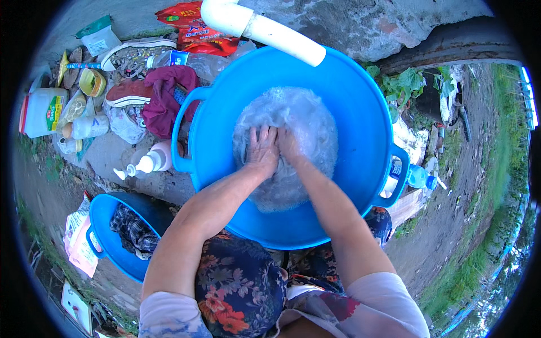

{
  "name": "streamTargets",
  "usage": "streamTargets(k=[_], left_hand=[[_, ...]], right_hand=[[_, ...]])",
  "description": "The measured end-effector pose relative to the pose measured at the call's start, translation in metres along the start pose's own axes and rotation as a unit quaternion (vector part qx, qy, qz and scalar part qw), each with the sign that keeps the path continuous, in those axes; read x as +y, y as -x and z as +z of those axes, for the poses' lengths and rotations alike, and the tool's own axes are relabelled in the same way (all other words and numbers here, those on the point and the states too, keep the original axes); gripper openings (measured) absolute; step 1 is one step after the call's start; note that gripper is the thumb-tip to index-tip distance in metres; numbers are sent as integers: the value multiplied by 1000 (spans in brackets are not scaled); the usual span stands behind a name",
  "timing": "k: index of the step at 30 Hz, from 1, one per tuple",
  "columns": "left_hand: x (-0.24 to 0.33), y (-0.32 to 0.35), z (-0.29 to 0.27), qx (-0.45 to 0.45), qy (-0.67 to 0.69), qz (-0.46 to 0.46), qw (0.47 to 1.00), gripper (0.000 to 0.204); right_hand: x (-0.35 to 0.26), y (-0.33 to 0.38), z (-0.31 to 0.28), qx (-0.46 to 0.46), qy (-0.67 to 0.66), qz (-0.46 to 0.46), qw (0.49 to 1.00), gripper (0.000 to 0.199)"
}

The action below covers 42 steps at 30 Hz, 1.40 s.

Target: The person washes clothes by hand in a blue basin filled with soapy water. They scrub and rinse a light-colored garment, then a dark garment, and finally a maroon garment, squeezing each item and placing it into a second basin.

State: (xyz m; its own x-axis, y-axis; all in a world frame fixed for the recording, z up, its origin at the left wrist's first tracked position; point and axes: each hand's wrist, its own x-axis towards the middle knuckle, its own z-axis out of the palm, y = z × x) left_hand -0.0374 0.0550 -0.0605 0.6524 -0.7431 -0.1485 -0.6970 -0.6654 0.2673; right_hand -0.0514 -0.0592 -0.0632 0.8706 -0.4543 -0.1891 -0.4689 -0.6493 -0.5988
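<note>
A large blue basin (pixel 360 129) stands in front of me between my knees. Soapy, greyish water with a soaked grey cloth (pixel 282 186) fills its middle, and white foam floats on top. My left hand (pixel 262 149) lies on the wet cloth with its fingers stretched out and a little apart. Close beside it, my right hand (pixel 289 144) dips into the suds. Water and foam hide its fingers, so whether they grip the cloth does not show.
A white pipe (pixel 287 42) juts over the basin's far rim. At left are a pump bottle (pixel 155 159), maroon cloth (pixel 163 107), shoes (pixel 138 56), a clear jug (pixel 42 112) and a blue bucket (pixel 110 236) holding dark plaid cloth. A plastic bottle (pixel 418 177) lies right.
</note>
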Motion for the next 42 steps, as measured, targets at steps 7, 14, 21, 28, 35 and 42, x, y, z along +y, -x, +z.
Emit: streamTargets(k=[7, 14, 21, 28, 35, 42], left_hand=[[7, -21, -36, -135, 698, -305, 634, 46], [37, 10, -33, -123, 220, -139, 958, 91], [-18, 19, 41, -285, -86, 95, 950, 86], [0, -1, -23, -266, 150, -76, 949, 97], [-8, 13, 0, -262, -16, -41, 964, 79], [-1, 0, -18, -249, 60, -53, 965, 87]], right_hand=[[24, -66, -108, -218, -158, 196, 943, 61], [61, -22, -60, -88, -83, 162, 979, 54], [-27, 71, -14, -40, 38, -128, 990, 32], [18, -43, -17, 78, -46, 17, 996, 33], [-20, 74, -32, 15, 42, -248, 968, 31], [2, -21, -13, -1, 24, -104, 994, 25]])
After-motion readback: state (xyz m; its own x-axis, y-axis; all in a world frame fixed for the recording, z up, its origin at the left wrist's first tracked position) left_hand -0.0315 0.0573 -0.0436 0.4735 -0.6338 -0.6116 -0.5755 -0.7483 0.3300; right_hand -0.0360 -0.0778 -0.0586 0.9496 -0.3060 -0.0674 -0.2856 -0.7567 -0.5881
